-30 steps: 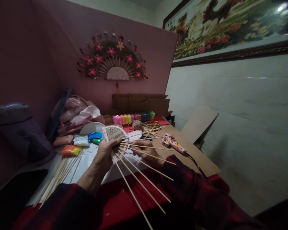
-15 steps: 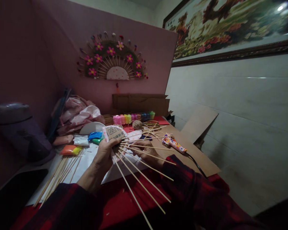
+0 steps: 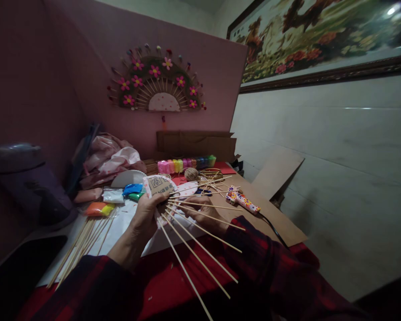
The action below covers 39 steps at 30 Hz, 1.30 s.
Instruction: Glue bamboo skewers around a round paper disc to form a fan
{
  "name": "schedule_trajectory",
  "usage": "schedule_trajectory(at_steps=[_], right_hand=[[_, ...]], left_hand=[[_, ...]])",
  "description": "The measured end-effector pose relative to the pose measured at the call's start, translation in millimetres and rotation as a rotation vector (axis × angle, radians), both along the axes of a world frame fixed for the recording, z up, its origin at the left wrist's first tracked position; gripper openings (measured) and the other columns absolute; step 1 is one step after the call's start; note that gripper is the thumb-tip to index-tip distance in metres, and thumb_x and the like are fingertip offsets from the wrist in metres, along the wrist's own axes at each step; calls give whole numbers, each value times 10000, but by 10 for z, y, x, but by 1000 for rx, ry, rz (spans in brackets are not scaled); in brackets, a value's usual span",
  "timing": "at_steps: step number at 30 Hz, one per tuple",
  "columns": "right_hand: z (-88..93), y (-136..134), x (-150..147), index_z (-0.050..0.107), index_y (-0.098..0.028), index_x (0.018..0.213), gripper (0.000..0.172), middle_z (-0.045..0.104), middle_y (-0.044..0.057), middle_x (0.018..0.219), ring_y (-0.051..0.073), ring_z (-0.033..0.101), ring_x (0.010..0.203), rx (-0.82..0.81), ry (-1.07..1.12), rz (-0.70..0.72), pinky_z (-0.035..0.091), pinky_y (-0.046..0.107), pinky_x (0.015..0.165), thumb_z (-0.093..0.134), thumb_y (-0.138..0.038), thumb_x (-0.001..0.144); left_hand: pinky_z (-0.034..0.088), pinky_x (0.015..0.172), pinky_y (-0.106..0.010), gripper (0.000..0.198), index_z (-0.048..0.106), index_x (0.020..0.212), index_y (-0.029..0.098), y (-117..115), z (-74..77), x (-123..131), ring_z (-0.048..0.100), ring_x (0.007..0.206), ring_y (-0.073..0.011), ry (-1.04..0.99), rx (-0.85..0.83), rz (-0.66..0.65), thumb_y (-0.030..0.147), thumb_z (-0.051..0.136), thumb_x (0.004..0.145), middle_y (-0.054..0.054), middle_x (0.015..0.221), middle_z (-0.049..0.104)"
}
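My left hand [image 3: 146, 219] grips a cardboard piece [image 3: 159, 183] with pink-spotted white edging, thumb on its face. Several thin wooden sticks [image 3: 200, 253] fan out from it toward the right and the front. Behind the sticks, my right hand [image 3: 203, 214] has its fingers curled close to their inner ends; whether it pinches a stick or the cardboard is hidden. Just beyond, a spotted white piece [image 3: 187, 189] lies near the fan's upper sticks. A flower-patterned glue gun [image 3: 243, 199] rests to the right of my right hand.
Loose sticks [image 3: 82, 245] lie on white paper at the left, near coloured clay packets [image 3: 100, 209]. Twine [image 3: 191, 174] and a row of coloured packs [image 3: 186, 164] stand behind. A brown board [image 3: 274, 218] is at right, a bottle [image 3: 36, 191] far left. A finished fan [image 3: 163, 101] hangs above.
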State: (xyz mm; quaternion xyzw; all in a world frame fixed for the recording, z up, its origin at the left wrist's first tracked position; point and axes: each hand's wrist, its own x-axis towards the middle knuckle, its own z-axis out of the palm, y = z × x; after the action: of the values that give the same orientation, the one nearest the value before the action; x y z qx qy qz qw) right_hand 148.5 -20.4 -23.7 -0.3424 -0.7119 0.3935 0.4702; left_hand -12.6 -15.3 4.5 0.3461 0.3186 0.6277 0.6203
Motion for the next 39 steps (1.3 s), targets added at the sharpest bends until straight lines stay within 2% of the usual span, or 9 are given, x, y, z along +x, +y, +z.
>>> schedule_trajectory(at_steps=[15,21,29,39], right_hand=[[-51,44,13,706,-150,760,290,630,33,685,145,566,676,97,-73,-21,447,249,636,610,-420,807],[-38,27,-6,682,-136,743,313,620,36,686,131,540,636,80,-59,-12,428,239,595,590,-426,818],[-50,43,-11,674,-147,745,269,612,29,696,134,544,648,124,-72,1,433,247,629,568,-373,844],[-29,5,9,665,-206,707,275,637,21,711,162,574,696,131,-160,-35,461,270,660,526,-385,863]], left_hand=[[521,499,-218,309,619,813,101,-1,-13,-8,608,564,-136,-4,-17,6,75,704,517,-35,679,653],[529,502,-221,304,620,818,102,-7,2,-2,613,574,-137,-20,-11,6,69,711,530,-44,708,671],[547,549,-227,275,619,811,95,12,-21,-16,634,595,-146,-28,1,-7,75,703,550,-59,725,686],[549,520,-221,258,635,840,95,-26,22,-18,637,562,-141,-72,-46,-14,40,653,589,-60,706,690]])
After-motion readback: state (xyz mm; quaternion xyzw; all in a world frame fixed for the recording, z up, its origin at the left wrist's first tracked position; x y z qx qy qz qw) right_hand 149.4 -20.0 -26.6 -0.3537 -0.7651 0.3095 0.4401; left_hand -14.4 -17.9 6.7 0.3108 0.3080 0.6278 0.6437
